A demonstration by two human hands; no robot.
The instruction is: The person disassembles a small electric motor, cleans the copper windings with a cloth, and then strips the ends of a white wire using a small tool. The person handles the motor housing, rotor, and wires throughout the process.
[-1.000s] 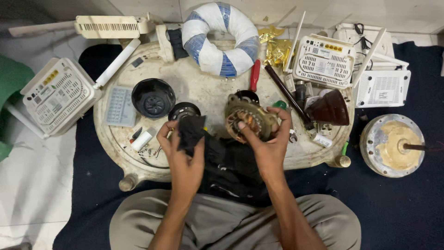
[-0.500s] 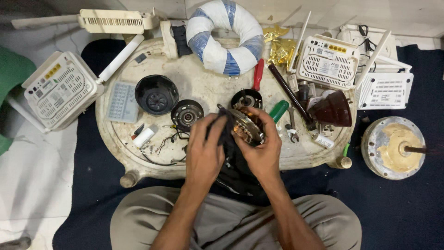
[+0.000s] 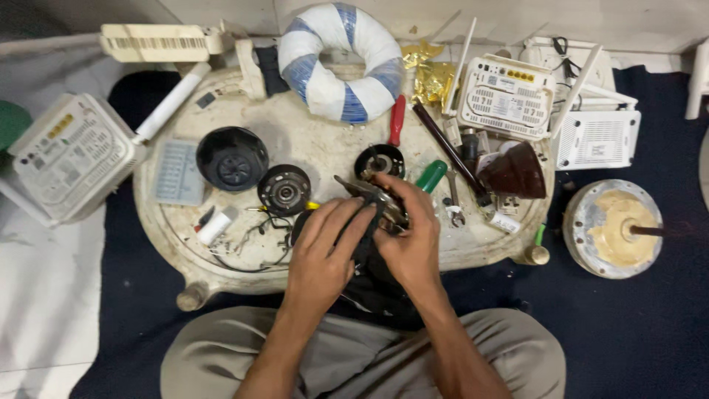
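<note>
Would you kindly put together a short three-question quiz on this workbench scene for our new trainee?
1. True or false: both the left hand and the right hand are on the small motor part at the near edge of the low table.
2. Which lies at the table's far edge? A) the blue-and-white ring B) the green-handled screwdriver C) the round black cap
3. Fill in: the round metal housing with a shaft sits on the dark ____, to the table's right.

Key: 1 true; 2 A; 3 mat.
</note>
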